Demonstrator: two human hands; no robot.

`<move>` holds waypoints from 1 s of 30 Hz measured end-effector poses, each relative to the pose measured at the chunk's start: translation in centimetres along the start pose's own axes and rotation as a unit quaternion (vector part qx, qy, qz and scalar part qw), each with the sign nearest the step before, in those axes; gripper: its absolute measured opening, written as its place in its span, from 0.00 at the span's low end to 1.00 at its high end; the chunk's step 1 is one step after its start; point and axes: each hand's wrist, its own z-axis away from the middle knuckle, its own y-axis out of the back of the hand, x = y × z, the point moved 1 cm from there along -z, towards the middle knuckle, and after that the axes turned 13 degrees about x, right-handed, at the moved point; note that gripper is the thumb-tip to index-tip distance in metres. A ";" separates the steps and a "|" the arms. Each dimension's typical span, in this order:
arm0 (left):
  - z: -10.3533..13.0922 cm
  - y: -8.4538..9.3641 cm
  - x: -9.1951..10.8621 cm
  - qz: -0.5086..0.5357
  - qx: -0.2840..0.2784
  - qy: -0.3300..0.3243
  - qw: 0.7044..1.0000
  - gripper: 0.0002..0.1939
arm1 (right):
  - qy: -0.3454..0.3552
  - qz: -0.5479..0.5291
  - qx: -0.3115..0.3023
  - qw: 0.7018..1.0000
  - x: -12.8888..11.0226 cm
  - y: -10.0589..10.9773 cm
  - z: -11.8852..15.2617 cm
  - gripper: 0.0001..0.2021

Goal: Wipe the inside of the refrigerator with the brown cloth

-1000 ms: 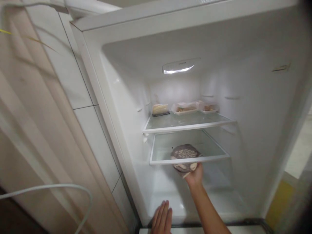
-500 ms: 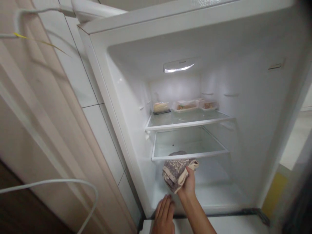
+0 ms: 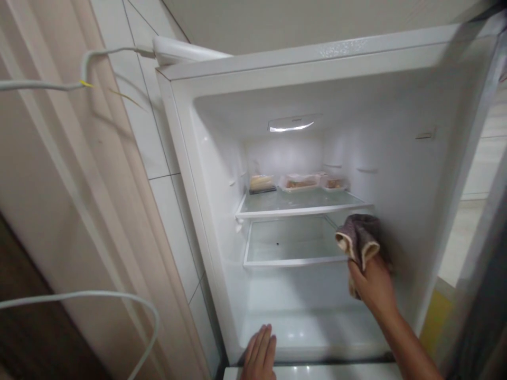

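An open white fridge [image 3: 206,174] fills the view. My right hand [image 3: 374,287] grips a brownish-grey patterned cloth [image 3: 358,240] and presses it against the fridge's right inner wall [image 3: 400,174], level with the two glass shelves. My left hand [image 3: 259,353] lies flat, fingers together, on the front lip of the fridge floor [image 3: 317,335]. The upper glass shelf [image 3: 301,203] carries three food packs at its back. The lower glass shelf [image 3: 293,248] is bare apart from a small dark speck.
Food packs [image 3: 299,182] sit at the back of the upper shelf under the lit interior lamp [image 3: 291,125]. White tiled wall [image 3: 158,158] and a beige curtain [image 3: 59,184] stand left of the fridge, with white cables [image 3: 99,298] hanging across. The fridge door edge [image 3: 487,274] is at right.
My right hand has carried the cloth from the front of the lower shelf, down and then up to the right inner wall. The left hand stays on the bottom lip. The view has tilted upward.
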 end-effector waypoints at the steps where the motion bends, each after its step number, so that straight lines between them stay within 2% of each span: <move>1: 0.0 -0.1 0.0 -0.001 0.005 -0.005 1.000 0.37 | 0.066 0.068 -0.046 0.994 0.3 -1.0 -0.8 0.25; 3: -0.3 0.1 0.0 -0.003 -0.008 -0.018 1.000 0.38 | 0.131 0.209 -0.120 0.962 0.8 -3.2 -1.4 0.25; 5: -0.8 0.6 0.0 -0.008 -0.034 -0.033 0.999 0.39 | 0.133 0.306 -0.177 0.926 0.5 -5.4 -1.0 0.25; 7: -1.4 1.2 0.0 -0.014 -0.052 -0.035 0.998 0.39 | 0.140 0.347 -0.248 0.894 -1.2 -7.7 0.2 0.26; 12: -1.1 1.4 0.0 -0.013 -0.080 -0.044 0.996 0.39 | 0.203 0.258 -0.452 0.829 -8.8 -13.4 5.3 0.31; 15: -0.5 0.8 -0.2 -0.011 -0.072 -0.047 0.996 0.39 | 0.224 0.214 -0.486 0.817 -11.9 -16.1 7.8 0.34; 17: -0.3 0.5 -0.4 -0.007 -0.054 -0.052 0.997 0.38 | 0.226 0.195 -0.495 0.816 -12.5 -17.1 8.4 0.34; 19: -0.4 0.4 -0.5 -0.002 -0.045 -0.056 0.997 0.38 | 0.212 0.193 -0.500 0.817 -12.0 -17.6 7.8 0.33; 21: -0.5 0.3 -0.6 0.001 -0.044 -0.052 0.998 0.38 | 0.185 0.216 -0.491 0.823 -10.5 -17.7 6.1 0.33; 26: 0.2 -0.3 -0.2 0.022 -0.007 -0.013 1.000 0.35 | 0.122 0.328 -0.398 0.848 -3.8 -15.8 -1.3 0.30; 30: 1.6 -2.5 0.4 -0.004 0.070 0.030 0.997 0.25 | 0.087 0.398 -0.318 0.856 1.0 -14.3 -6.7 0.29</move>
